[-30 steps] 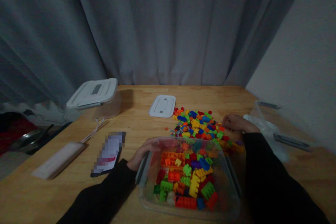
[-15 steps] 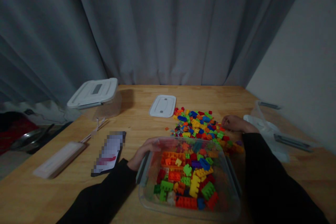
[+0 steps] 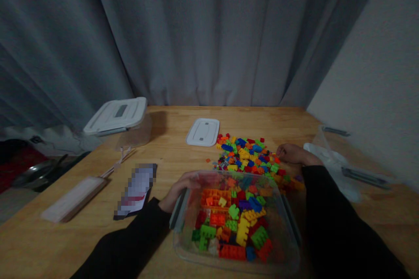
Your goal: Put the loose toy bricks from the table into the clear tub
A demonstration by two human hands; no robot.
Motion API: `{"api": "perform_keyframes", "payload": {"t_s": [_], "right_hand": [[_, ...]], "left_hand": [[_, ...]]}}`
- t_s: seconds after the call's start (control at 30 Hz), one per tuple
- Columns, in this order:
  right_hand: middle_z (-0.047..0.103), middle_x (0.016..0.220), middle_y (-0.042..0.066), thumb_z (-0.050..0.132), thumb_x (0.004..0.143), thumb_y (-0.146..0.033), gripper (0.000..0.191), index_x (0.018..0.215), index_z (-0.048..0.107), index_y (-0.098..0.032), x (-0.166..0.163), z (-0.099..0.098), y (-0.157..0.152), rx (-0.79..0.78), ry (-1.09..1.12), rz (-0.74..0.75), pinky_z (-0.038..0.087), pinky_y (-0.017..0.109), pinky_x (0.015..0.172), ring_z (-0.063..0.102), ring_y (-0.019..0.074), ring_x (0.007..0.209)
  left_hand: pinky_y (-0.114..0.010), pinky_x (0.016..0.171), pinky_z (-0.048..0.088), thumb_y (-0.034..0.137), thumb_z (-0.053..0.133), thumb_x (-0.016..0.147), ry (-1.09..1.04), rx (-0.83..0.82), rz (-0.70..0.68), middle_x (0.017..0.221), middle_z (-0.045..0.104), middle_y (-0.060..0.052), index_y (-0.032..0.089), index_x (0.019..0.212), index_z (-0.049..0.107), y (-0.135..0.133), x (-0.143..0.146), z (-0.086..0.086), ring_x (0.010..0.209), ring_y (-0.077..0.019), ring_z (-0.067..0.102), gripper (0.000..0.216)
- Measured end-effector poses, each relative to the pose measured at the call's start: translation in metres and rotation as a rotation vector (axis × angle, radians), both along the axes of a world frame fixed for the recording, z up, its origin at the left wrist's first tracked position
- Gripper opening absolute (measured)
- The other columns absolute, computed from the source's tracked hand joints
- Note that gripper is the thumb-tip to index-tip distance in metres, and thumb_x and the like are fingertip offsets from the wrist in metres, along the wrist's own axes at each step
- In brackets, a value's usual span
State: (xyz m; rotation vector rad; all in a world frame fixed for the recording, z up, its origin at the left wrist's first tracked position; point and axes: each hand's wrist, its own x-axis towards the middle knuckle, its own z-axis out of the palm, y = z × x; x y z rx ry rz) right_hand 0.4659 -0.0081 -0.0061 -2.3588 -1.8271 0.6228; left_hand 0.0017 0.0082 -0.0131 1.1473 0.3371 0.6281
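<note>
A clear plastic tub [image 3: 291, 231] half full of coloured toy bricks stands on the wooden table right in front of me. My left hand [image 3: 178, 189] grips the tub's left rim, fingers curled over the edge. Behind the tub lies a loose pile of coloured bricks [image 3: 248, 154]. My right hand [image 3: 293, 153] rests at the pile's right edge, fingers curled and closed against the bricks; what they hold, if anything, is hidden.
A small white lid [image 3: 203, 131] lies behind the pile. A lidded clear box [image 3: 119, 120] stands at the back left. A phone [image 3: 135, 189] and a flat white case [image 3: 75, 198] lie at the left. Crumpled clear plastic [image 3: 330, 161] sits by the right wall.
</note>
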Motion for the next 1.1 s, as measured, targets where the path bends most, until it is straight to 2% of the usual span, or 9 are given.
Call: {"api": "perform_keyframes", "payload": {"t_s": [0.27,0.8,1.0,1.1], "right_hand": [[0.075,0.088,0.006,0.065,0.07,-0.009,0.021,0.088,0.072,-0.017,0.003,-0.004,0.002,-0.002,0.008,-0.008,0.046,0.026,0.068,0.067,0.0185,0.079],[0.077,0.096,0.01,0.066,0.071,-0.008,0.024,0.093,0.071,-0.015,0.007,-0.012,0.003,-0.005,-0.007,0.007,0.048,0.026,0.07,0.069,0.0204,0.085],[0.077,0.098,0.011,0.065,0.075,-0.008,0.021,0.094,0.071,-0.015,0.004,-0.01,0.003,-0.006,-0.036,0.01,0.047,0.026,0.071,0.068,0.0208,0.086],[0.077,0.097,0.01,0.065,0.074,-0.007,0.02,0.091,0.071,-0.016,0.003,-0.009,0.004,-0.007,-0.041,0.012,0.046,0.026,0.071,0.068,0.0205,0.085]], "left_hand": [[-0.052,0.119,0.035,0.015,0.055,0.068,0.061,0.067,0.033,0.125,0.078,-0.011,0.016,0.116,0.081,-0.002,0.001,0.008,0.135,-0.0386,0.058,0.054],[-0.052,0.12,0.034,0.013,0.054,0.069,-0.003,0.015,0.003,0.125,0.078,-0.009,0.017,0.109,0.082,-0.001,0.001,0.001,0.136,-0.0371,0.058,0.05],[-0.049,0.119,0.037,0.015,0.055,0.069,0.047,0.021,0.032,0.125,0.078,-0.01,0.016,0.109,0.083,-0.007,0.002,0.015,0.135,-0.0378,0.058,0.048],[-0.048,0.119,0.037,0.014,0.056,0.069,0.071,0.031,0.055,0.124,0.078,-0.01,0.016,0.107,0.083,-0.008,0.001,0.016,0.134,-0.0383,0.059,0.046]]}}
